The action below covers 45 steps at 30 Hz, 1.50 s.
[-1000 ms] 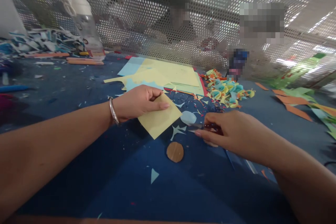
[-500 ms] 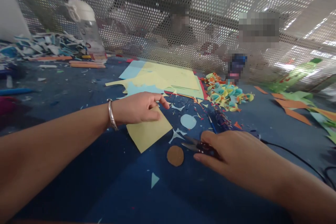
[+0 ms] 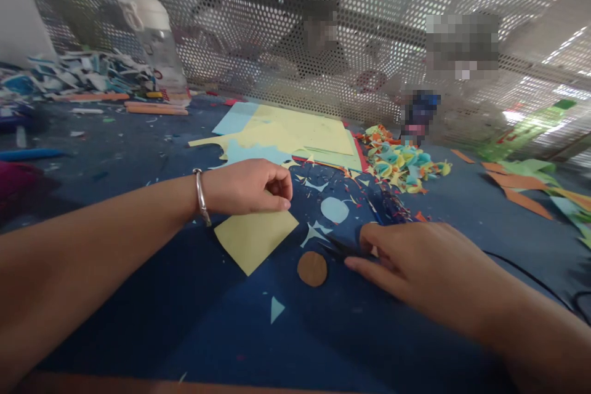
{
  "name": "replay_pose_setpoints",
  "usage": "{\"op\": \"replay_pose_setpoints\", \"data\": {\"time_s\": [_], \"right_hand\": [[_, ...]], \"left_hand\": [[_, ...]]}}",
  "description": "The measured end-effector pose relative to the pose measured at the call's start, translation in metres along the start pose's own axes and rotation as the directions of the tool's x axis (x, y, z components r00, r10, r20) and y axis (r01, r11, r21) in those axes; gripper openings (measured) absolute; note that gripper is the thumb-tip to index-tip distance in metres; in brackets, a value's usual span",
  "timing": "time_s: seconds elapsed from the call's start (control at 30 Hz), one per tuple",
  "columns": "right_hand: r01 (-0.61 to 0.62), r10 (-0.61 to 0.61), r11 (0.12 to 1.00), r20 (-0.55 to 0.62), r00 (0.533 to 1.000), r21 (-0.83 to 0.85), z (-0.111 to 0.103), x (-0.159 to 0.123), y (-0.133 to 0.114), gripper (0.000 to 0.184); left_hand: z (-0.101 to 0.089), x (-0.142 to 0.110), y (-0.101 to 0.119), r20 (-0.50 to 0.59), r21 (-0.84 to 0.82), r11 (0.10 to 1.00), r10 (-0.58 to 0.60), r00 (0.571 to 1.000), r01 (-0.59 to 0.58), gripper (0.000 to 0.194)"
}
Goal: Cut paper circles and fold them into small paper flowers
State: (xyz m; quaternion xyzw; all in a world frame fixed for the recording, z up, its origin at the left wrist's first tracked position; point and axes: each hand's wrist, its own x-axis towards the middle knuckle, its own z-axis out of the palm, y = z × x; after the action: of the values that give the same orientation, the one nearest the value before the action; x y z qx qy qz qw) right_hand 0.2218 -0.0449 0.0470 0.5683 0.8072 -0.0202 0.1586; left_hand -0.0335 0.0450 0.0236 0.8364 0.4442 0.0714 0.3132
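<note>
My left hand (image 3: 252, 188), with a silver bangle at the wrist, is over the upper edge of a square of yellow paper (image 3: 253, 240). Its fingers are curled, with thumb and forefinger tips close together; whether anything is between them cannot be made out. The yellow square lies at a slant below the hand. In my right hand (image 3: 406, 258) is a pair of scissors (image 3: 340, 249), blades apart and pointing left, handles mostly hidden. Near the blades lie a brown cardboard disc (image 3: 313, 269), a pale blue paper circle (image 3: 335, 210) and a pale star-shaped scrap (image 3: 316, 234).
Yellow and blue sheets (image 3: 300, 129) are stacked at the back, beside a heap of folded paper pieces (image 3: 401, 166). A water bottle (image 3: 164, 55) stands back left near paper strips (image 3: 92, 74). Orange strips (image 3: 517, 180) lie right. A perforated screen (image 3: 240, 24) has people behind it.
The yellow square, held up in my left hand at first, now lies lower and further left. My left fingers spread, then curled again. The scissors have moved down beside the cardboard disc.
</note>
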Motion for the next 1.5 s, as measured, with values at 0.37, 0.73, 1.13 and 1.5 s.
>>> {"op": "replay_pose_setpoints", "data": {"time_s": [0.37, 0.73, 1.13, 1.5], "right_hand": [[-0.071, 0.084, 0.994, -0.154, 0.985, 0.084, -0.004, 0.01, 0.027, 0.033], [0.019, -0.015, 0.994, -0.041, 0.999, 0.107, 0.001, 0.014, 0.04, 0.023], [0.144, -0.1, 0.914, -0.135, 0.986, 0.379, 0.005, 0.022, 0.048, 0.01], [0.167, -0.057, 0.884, -0.255, 0.965, 0.436, 0.013, 0.034, 0.055, 0.013]], "left_hand": [[0.001, -0.002, -0.001, -0.006, 0.025, 1.0, 0.016, 1.0, -0.015, 0.02], [0.003, 0.0, 0.003, -0.026, -0.1, 0.994, -0.045, 0.999, 0.042, 0.033], [0.014, 0.002, -0.004, -0.254, -0.096, 0.995, 0.011, 0.967, -0.037, 0.036], [0.01, 0.002, -0.011, -0.238, -0.204, 0.978, -0.005, 0.971, -0.045, 0.049]]}}
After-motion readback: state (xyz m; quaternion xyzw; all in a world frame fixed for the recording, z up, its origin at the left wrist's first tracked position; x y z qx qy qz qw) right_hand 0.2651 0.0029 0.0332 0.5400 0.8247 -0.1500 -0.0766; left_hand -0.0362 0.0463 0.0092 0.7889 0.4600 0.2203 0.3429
